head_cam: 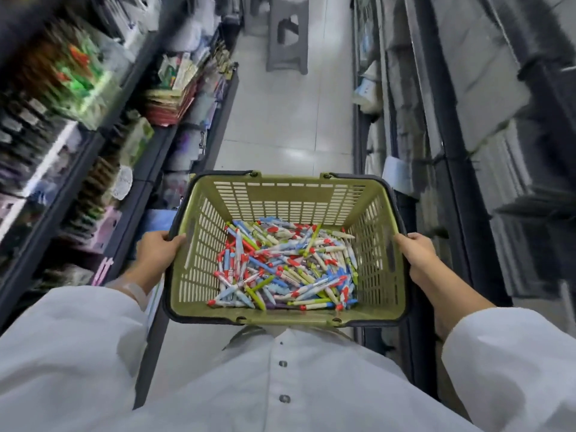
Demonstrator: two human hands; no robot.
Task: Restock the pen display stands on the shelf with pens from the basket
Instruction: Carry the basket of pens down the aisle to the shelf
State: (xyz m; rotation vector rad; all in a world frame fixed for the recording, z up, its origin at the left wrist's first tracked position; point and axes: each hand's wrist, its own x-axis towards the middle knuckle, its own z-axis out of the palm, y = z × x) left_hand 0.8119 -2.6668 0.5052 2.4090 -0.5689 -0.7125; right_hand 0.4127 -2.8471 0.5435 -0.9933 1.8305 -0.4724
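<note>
Shop aisle, stocked shelves [103, 145] both sides, blurred | olive basket [290, 198] carried at waist, left hand [157, 249] and right hand [416, 254] each clasped its rim | pens [285, 265] heaped inside | display stands possibly leftward, unclear | restocking apparently not begun

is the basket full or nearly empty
Neither: the basket is partly filled. A loose pile of pens covers its floor, while the slotted walls above stand bare.

A white, long-sleeved buttoned garment [280, 385] covers the person. Small grey buttons [283, 363] run down its front, sleeves loose.
</note>
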